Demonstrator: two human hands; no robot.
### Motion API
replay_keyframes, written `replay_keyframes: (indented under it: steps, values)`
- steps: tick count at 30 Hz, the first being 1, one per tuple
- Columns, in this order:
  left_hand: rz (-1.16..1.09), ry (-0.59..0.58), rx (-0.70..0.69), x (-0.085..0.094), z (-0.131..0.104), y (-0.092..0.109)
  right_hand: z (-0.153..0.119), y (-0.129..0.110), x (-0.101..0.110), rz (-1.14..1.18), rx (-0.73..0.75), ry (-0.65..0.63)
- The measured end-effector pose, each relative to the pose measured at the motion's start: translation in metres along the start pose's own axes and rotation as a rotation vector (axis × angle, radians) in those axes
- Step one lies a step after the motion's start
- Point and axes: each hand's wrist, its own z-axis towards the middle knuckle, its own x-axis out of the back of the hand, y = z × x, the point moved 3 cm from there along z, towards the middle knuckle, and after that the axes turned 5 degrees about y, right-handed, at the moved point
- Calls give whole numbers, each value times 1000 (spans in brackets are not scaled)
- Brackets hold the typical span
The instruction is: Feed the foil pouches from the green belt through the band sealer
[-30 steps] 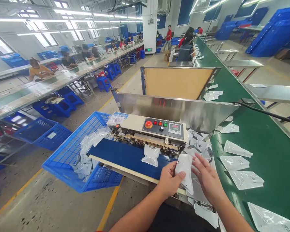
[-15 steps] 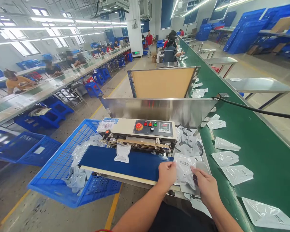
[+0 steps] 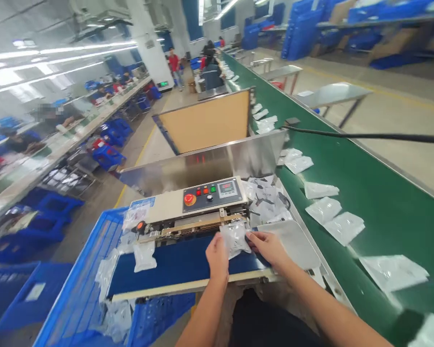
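A clear plastic pouch (image 3: 235,238) lies on the dark blue belt (image 3: 177,265) of a sealing machine (image 3: 202,202), its top edge at the sealing slot. My left hand (image 3: 217,258) grips the pouch's left edge. My right hand (image 3: 269,246) pinches its right edge. Another pouch (image 3: 144,255) rides the belt further left, near the belt's end. Several unsealed pouches (image 3: 267,200) are heaped on a metal tray (image 3: 292,241) to the right of the machine.
A blue crate (image 3: 79,289) with sealed pouches sits under the belt's left end. A green conveyor (image 3: 365,193) on the right carries scattered pouches, and a black cable (image 3: 365,136) crosses it. Other people work at long tables on the left and far ahead.
Both hands carried the pouch from the tray leftward onto the blue belt and up to the sealing slot. The earlier pouch on the belt travelled left. The camera view tilted and shifted right.
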Motion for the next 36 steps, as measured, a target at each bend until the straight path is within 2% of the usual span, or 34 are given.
replay_keyframes:
  steps: [2,3,5,7,9,11,14,16,18,20,23,25,27,29,31,33,36]
  values:
    - [81,137,-196,22,-10,14,-27,16,20,88,-15,-21]
    - [101,138,-296,27,-17,21,-43,27,34,132,-23,0]
    - [68,-13,-403,19,-32,31,-78,55,74,192,-38,161]
    - [27,-242,-432,-12,-49,31,-119,92,128,212,-73,451]
    - [26,-478,-414,-58,-75,20,-175,135,190,196,-134,797]
    - [56,-687,-372,-105,-110,1,-251,183,245,175,-233,1130]
    - [156,-918,-316,-154,-172,-30,-377,253,300,134,-452,1553]
    - [270,-1034,-306,-170,-218,-53,-445,296,326,113,-584,1716]
    - [392,-1174,-288,-179,-274,-83,-485,333,351,40,-711,1754]
    - [503,-1363,-237,-184,-338,-122,-497,360,371,-89,-845,1725]
    - [687,-1607,-182,-188,-431,-191,-483,378,385,-255,-988,1739]
    - [838,-1669,-196,-192,-483,-235,-467,380,384,-299,-1000,1814]
    - [987,-1695,-228,-195,-523,-271,-453,380,378,-276,-986,1875]
    - [1078,-1738,-259,-196,-554,-298,-443,383,372,-206,-1005,1908]
    - [1099,-1792,-294,-196,-574,-315,-435,387,368,-145,-1040,1924]
    - [1075,-1824,-348,-195,-584,-322,-431,392,367,-115,-1045,1917]
    - [994,-1856,-436,-197,-581,-318,-429,399,368,-54,-1022,1878]
